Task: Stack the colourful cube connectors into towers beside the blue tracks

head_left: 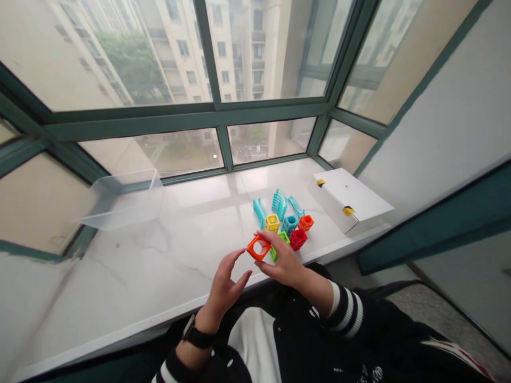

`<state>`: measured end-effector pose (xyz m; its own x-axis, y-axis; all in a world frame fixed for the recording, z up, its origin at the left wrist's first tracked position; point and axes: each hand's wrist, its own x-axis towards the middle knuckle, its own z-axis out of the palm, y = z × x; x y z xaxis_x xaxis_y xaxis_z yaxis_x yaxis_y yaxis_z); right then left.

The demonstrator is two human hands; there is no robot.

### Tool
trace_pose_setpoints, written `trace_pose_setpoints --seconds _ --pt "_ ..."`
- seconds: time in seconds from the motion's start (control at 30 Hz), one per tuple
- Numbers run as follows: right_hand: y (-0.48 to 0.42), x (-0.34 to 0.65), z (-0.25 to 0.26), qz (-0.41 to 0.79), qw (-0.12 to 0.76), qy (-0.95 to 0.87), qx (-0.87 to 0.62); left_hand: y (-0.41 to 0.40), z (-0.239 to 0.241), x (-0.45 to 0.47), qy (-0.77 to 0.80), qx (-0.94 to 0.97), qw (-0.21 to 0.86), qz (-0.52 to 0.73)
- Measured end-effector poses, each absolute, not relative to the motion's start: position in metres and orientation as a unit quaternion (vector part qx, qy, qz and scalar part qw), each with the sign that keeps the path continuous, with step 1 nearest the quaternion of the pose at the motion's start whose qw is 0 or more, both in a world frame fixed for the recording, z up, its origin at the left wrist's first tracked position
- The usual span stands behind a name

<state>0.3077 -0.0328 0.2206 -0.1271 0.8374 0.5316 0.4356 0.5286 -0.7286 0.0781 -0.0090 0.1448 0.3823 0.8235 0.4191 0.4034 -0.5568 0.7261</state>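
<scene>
Wide corner window with dark green frames [215, 114] above a white marble worktop [120, 276]; pale apartment towers [247, 48] and a leafy tree [131, 66] beyond the glass, soft grey daylight, white wall [439, 127] at right.

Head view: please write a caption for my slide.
Right hand holds an orange hollow block, left hand beside it, near toy blocks on a marble windowsill.

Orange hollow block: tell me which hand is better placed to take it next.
Right, probably: the right hand has its fingers on the orange hollow block and appears to hold it, while the left hand is open beside it, seemingly not touching.
</scene>
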Motion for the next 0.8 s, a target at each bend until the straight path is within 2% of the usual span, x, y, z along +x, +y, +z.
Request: trace_pose_setpoints --seconds 0.17,0.33,0.4,0.6,0.8 --pt "-0.039 0.361 0.232 0.149 0.505 -0.663 -0.532 0.002 0.114 0.074 0.461 0.822 0.253 0.217" --pt "-0.040 0.420 0.217 0.125 0.536 -0.571 -0.609 0.008 0.088 0.073 0.586 0.800 0.127 -0.007" --pt "-0.040 0.442 0.207 0.100 0.540 -0.548 -0.632 0.009 0.083 0.072 0.615 0.777 0.115 -0.073" --pt "-0.026 0.494 0.170 0.040 0.504 -0.527 -0.683 0.015 0.082 0.069 0.606 0.771 0.148 -0.131" --pt "0.001 0.515 0.132 0.066 0.482 -0.527 -0.697 0.013 0.077 0.066 0.597 0.781 0.129 -0.127"
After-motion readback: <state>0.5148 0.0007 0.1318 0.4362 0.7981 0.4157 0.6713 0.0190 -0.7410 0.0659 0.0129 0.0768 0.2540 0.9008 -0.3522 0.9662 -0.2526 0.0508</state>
